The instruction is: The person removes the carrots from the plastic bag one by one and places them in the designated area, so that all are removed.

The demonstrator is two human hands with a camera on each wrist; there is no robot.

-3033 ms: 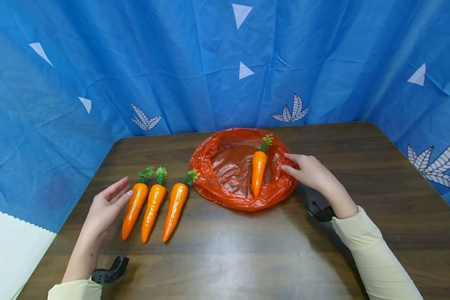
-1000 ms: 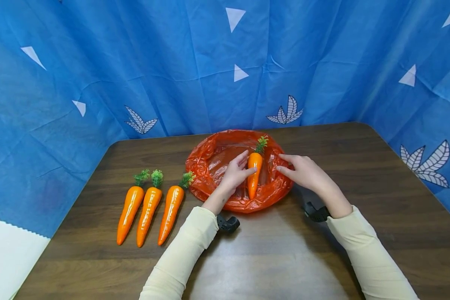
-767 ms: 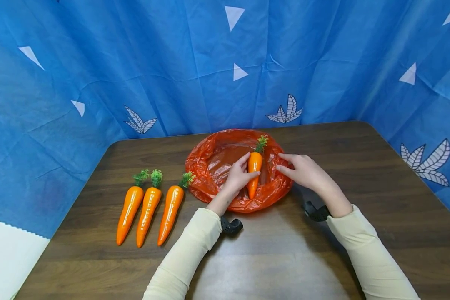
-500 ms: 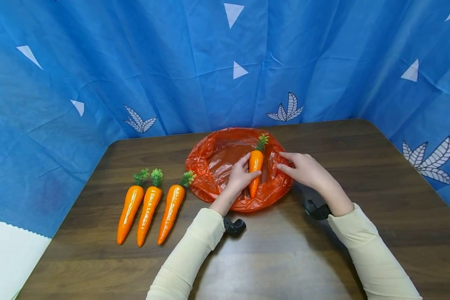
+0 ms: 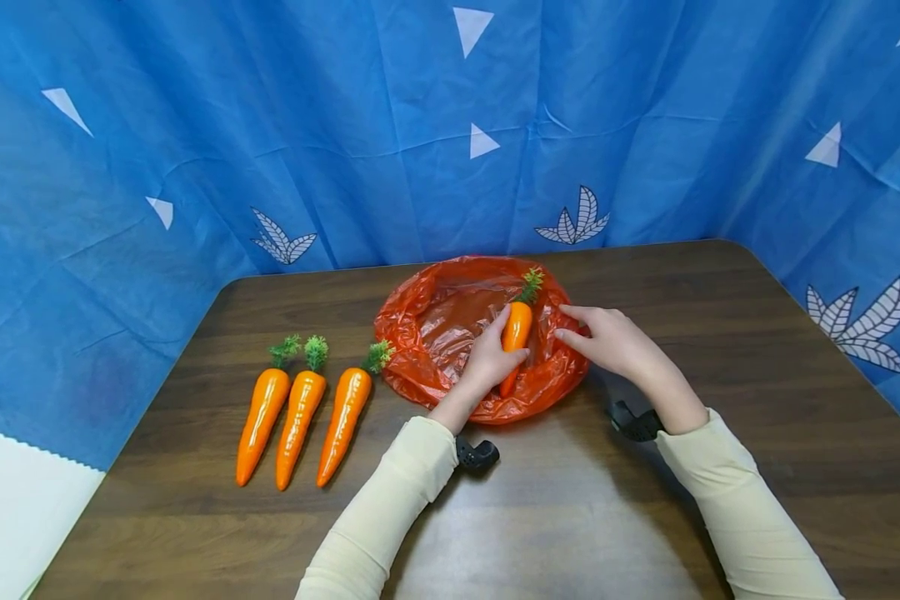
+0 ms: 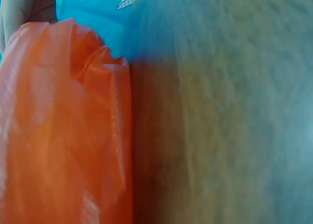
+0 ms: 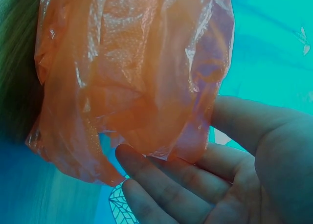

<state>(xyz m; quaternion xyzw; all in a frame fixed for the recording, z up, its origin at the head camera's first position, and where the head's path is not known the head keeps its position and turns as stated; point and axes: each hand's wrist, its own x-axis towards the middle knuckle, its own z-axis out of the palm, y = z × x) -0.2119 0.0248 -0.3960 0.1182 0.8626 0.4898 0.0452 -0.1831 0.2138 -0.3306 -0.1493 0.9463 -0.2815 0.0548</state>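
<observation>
A red plastic bag [image 5: 412, 329] sits wide-mouthed on the table, its rim rolled outward. Inside, on its right side, lies a glossy toy carrot [image 5: 517, 323] with a green top. My left hand [image 5: 486, 360] reaches in over the near rim and grips this carrot, thumb across its lower part. At the bag's right edge, my right hand [image 5: 611, 340] holds the rim between thumb and fingers; the right wrist view shows the thumb [image 7: 249, 121] against the plastic. The left wrist view is mostly filled by the bag's outer side [image 6: 63, 126], hiding the left hand's grip.
Three more toy carrots lie side by side left of the bag: a left one [image 5: 261, 425], a middle one [image 5: 298, 429] and a right one [image 5: 343, 427], its leaves touching the bag. A blue curtain [image 5: 420, 125] hangs behind the wooden table [image 5: 570, 517].
My left hand has moved right, from beside the three carrots into the bag, and taken hold of the carrot there. That carrot now tilts slightly more to the right. My right hand stays put.
</observation>
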